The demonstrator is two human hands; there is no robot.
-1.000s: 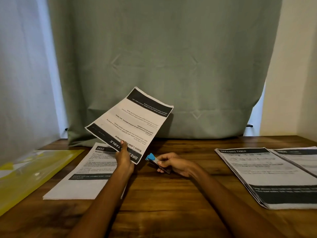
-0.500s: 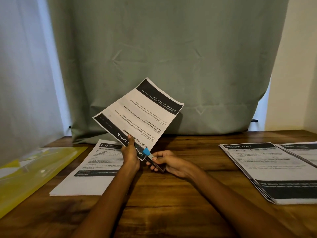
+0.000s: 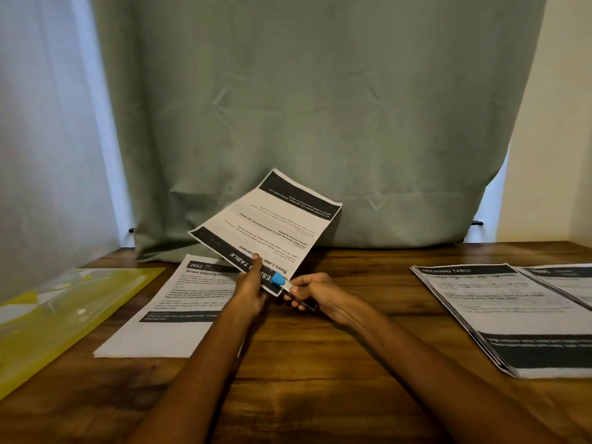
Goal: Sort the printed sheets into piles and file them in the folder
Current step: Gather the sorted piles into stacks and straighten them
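Stapler [image 3: 279, 280] has slid onto the sheet [image 3: 272, 225] corner; left hand [image 3: 248, 288] pinches it, right hand [image 3: 315, 291] grips the stapler. Square up, then squeeze.

**Wooden table and what lies on it**

A brown wooden table with visible grain [image 3: 320, 363] carries everything. At its left edge lies a translucent yellow plastic folder [image 3: 64, 318]. Just right of it, a white printed sheet with a black header band reading "2652" [image 3: 166, 315] lies flat. Well apart, on the right side, rests a pile of printed sheets headed "DRESSING TABLE" [image 3: 512, 315], and touching its far right side another printed pile, cut off by the frame [image 3: 567, 280].
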